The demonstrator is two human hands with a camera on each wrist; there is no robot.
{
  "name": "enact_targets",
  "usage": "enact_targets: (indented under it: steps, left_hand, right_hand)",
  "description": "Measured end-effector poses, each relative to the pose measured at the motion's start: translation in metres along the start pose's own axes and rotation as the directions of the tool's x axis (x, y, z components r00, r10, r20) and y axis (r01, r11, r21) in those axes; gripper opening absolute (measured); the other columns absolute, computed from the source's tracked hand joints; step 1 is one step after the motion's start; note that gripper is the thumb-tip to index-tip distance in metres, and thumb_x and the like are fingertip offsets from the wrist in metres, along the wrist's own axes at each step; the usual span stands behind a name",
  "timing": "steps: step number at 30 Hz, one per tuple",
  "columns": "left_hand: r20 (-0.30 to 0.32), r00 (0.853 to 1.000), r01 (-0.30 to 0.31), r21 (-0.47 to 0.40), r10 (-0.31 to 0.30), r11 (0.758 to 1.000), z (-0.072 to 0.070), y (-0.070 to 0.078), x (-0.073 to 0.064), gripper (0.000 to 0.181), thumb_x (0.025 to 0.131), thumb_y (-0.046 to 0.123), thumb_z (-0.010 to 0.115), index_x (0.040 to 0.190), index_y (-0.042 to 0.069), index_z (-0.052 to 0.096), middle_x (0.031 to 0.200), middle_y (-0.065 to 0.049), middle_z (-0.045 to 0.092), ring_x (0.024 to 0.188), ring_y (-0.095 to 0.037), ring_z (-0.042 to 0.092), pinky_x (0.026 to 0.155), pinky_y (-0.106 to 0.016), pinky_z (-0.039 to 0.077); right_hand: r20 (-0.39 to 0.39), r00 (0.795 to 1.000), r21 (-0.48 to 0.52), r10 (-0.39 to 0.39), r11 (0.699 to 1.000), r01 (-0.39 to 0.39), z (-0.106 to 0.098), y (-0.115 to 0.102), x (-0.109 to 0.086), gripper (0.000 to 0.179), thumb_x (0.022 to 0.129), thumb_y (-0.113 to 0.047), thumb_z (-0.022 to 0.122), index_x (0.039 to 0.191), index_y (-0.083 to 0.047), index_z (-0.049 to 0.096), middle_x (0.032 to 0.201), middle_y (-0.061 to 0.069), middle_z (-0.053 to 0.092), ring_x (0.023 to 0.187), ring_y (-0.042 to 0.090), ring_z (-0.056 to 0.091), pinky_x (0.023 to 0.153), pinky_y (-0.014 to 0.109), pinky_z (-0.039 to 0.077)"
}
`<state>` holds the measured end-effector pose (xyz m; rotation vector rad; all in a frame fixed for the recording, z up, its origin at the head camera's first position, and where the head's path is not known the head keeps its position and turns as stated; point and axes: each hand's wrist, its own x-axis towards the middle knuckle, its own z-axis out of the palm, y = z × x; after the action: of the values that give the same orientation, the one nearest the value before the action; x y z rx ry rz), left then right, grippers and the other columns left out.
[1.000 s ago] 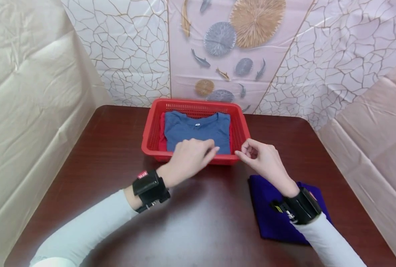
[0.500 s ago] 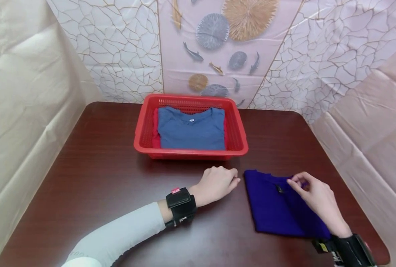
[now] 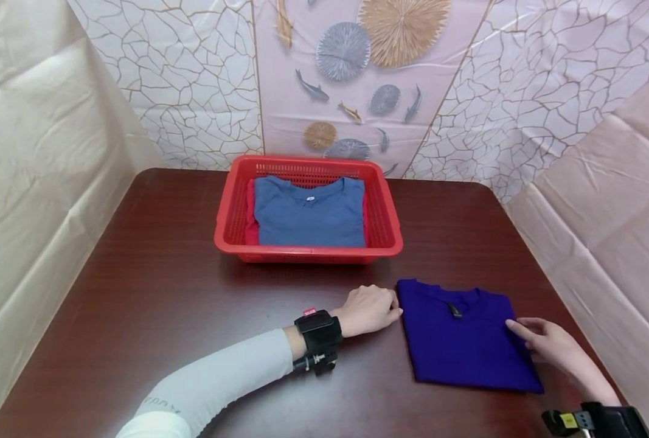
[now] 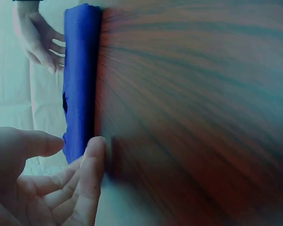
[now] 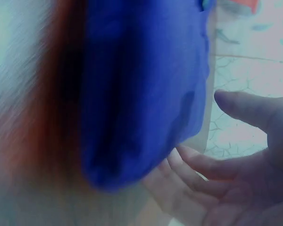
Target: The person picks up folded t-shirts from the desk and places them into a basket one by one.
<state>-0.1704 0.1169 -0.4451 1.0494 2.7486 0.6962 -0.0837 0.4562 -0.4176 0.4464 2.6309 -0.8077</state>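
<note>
A folded dark blue-purple T-shirt (image 3: 466,340) lies flat on the table, its collar and black neck label toward the back. Beside its left edge is my left hand (image 3: 369,311), fingertips right at the cloth. In the left wrist view a gap shows between that hand's thumb (image 4: 45,143) and its loosely bent fingers. Across the shirt, my right hand (image 3: 551,345) is at the right edge, thumb over the top and other fingers low along the side. The right wrist view has this thumb (image 5: 245,107) held apart from the shirt's folded edge (image 5: 132,117).
Behind the hands a red plastic basket (image 3: 308,250) stands on the brown table (image 3: 154,292). It contains a folded blue-grey T-shirt (image 3: 310,219) on top of red cloth (image 3: 251,219). Patterned sheeting (image 3: 193,79) hangs behind the table, with beige sheeting at both sides.
Both hands have come away from the basket toward the purple T-shirt. The left moved right and nearer to its left edge; the right crossed over it to its right edge. The view shifted slightly.
</note>
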Motion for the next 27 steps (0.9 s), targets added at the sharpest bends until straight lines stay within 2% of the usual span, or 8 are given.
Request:
enact_targets:
  steps: [3,5,11,13,15,18,21,27]
  left_hand:
    - [0.089,0.994,0.08,-0.189,-0.064,0.979,0.004,0.001,0.004,0.025,0.088,0.033,0.058,0.104,0.017,0.068,0.068,0.011,0.068,0.052,0.0,0.056,0.049,-0.019,0.046]
    - [0.176,0.978,0.169,-0.378,-0.108,0.91,0.007,0.001,0.005,0.031,0.089,0.029,0.058,0.112,0.009,0.063,0.067,0.005,0.07,0.051,-0.001,0.058,0.049,-0.018,0.049]
    - [0.396,0.909,0.405,-0.776,-0.126,0.484,0.007,0.001,0.002,0.02,0.088,0.016,0.059,0.092,-0.002,0.055,0.085,-0.015,0.069,0.074,-0.02,0.066,0.06,-0.036,0.058]
    - [0.439,0.891,0.447,-0.803,-0.115,0.394,0.006,0.003,0.001,0.019,0.087,0.016,0.06,0.081,0.001,0.049,0.088,-0.016,0.066,0.08,-0.024,0.066,0.065,-0.042,0.058]
    - [0.468,0.877,0.477,-0.813,-0.112,0.334,0.005,0.006,0.001,0.021,0.085,0.016,0.061,0.082,0.003,0.045,0.093,-0.017,0.064,0.084,-0.026,0.064,0.07,-0.045,0.057]
    - [0.489,0.864,0.502,-0.822,-0.117,0.271,0.008,0.009,0.002,0.044,0.084,0.016,0.063,0.116,-0.006,0.043,0.111,-0.02,0.06,0.092,-0.03,0.062,0.074,-0.048,0.056]
    - [0.508,0.855,0.518,-0.827,-0.105,0.218,0.013,0.011,0.004,0.075,0.085,0.015,0.061,0.145,-0.001,0.019,0.129,-0.022,0.052,0.1,-0.033,0.059,0.081,-0.05,0.053]
    - [0.519,0.85,0.527,-0.839,-0.087,0.138,0.019,0.013,0.006,0.084,0.085,0.008,0.06,0.149,0.008,0.005,0.134,-0.022,0.048,0.102,-0.035,0.058,0.089,-0.055,0.048]
  right_hand:
    - [0.055,0.998,0.066,0.015,0.998,-0.019,-0.001,-0.004,0.002,0.084,0.093,-0.051,0.042,0.133,0.021,0.026,0.119,0.04,0.048,0.096,0.028,0.058,0.074,0.04,0.056]
    - [0.079,0.997,0.104,0.025,0.994,-0.033,0.0,-0.006,0.003,0.084,0.093,-0.05,0.042,0.134,0.021,0.024,0.124,0.04,0.047,0.098,0.028,0.058,0.076,0.04,0.056]
    - [0.166,0.986,0.236,0.022,0.97,-0.062,0.0,-0.005,0.006,0.079,0.094,-0.043,0.045,0.135,0.021,0.023,0.121,0.029,0.055,0.097,0.02,0.059,0.078,0.036,0.055]
    - [0.196,0.981,0.272,0.003,0.961,-0.057,0.002,-0.003,0.008,0.077,0.094,-0.04,0.047,0.135,0.02,0.023,0.123,0.023,0.056,0.097,0.014,0.058,0.08,0.033,0.055]
    - [0.221,0.974,0.328,-0.06,0.945,-0.016,0.004,-0.001,0.008,0.071,0.096,-0.035,0.046,0.136,0.02,0.022,0.127,0.018,0.053,0.1,0.008,0.055,0.081,0.028,0.053]
    - [0.259,0.957,0.425,-0.134,0.905,0.011,0.009,-0.001,0.009,0.068,0.097,-0.029,0.045,0.137,0.019,0.019,0.129,0.007,0.05,0.1,-0.002,0.051,0.082,0.02,0.05]
    - [0.27,0.948,0.505,-0.171,0.863,0.012,0.015,-0.003,0.009,0.064,0.097,-0.027,0.045,0.14,0.013,0.019,0.124,-0.001,0.054,0.101,-0.003,0.051,0.082,0.02,0.049]
    - [0.219,0.965,0.632,-0.142,0.774,-0.03,0.025,-0.003,0.002,0.039,0.095,-0.022,0.049,0.128,-0.006,0.036,0.099,-0.012,0.065,0.094,0.012,0.06,0.076,0.033,0.055]
